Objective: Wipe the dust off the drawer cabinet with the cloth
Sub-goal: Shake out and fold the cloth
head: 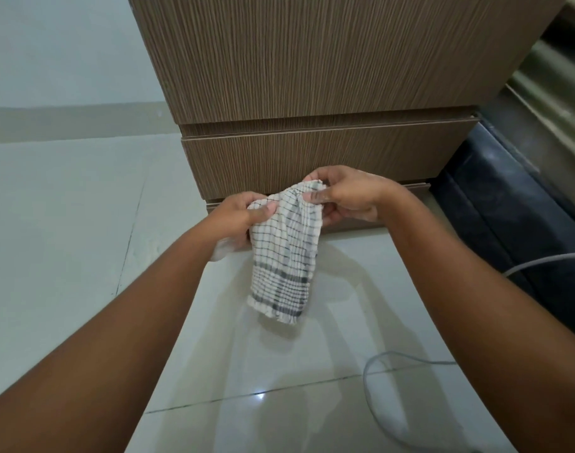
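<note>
A brown wood-grain drawer cabinet (312,60) stands on the floor straight ahead, its drawer fronts facing me. A white cloth with a grey check pattern (284,256) hangs in front of its lowest drawer, held up by both hands. My left hand (238,220) pinches the cloth's upper left part. My right hand (343,196) grips its top edge, close to the lower drawer front. The cloth hangs clear of the floor and does not touch the cabinet face.
Glossy pale floor tiles (67,207) spread to the left and below. A grey cable (381,358) loops on the floor at lower right. A dark padded piece of furniture (508,197) sits right of the cabinet. A pale wall (67,50) lies at the left.
</note>
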The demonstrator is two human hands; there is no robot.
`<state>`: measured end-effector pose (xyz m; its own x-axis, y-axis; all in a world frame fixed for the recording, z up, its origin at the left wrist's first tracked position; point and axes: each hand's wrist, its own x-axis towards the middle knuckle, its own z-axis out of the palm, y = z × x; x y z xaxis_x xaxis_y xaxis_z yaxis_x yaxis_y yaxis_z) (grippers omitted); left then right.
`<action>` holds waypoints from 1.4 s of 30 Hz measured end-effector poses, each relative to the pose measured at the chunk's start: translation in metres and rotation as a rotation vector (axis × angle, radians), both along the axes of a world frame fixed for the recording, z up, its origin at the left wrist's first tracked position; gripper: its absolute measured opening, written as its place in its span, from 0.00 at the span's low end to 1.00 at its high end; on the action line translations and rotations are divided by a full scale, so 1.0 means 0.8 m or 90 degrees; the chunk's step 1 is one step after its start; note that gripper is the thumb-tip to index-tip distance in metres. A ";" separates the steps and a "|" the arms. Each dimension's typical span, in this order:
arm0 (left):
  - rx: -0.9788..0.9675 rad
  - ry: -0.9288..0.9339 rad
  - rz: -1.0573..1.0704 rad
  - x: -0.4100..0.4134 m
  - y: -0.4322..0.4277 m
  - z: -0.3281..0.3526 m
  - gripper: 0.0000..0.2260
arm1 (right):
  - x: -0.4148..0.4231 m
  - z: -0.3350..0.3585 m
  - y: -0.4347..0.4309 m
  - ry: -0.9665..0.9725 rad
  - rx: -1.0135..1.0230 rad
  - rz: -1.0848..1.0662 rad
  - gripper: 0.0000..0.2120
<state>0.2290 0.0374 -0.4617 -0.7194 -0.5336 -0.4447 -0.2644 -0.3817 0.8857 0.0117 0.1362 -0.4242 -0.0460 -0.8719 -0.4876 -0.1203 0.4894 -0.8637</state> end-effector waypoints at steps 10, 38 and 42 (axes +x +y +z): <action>0.117 0.122 -0.103 0.009 -0.002 -0.004 0.21 | 0.018 0.002 -0.002 0.061 0.015 0.071 0.16; -0.139 0.013 -0.049 -0.003 -0.002 -0.014 0.13 | 0.003 -0.009 0.001 -0.144 0.057 0.072 0.22; -0.225 -0.102 -0.038 -0.005 -0.006 -0.019 0.16 | 0.006 -0.006 -0.002 0.072 0.030 0.125 0.16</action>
<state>0.2252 0.0326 -0.4765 -0.6900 -0.6335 -0.3502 -0.4219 -0.0411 0.9057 0.0169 0.1348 -0.4292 0.0662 -0.8458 -0.5294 -0.3117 0.4865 -0.8162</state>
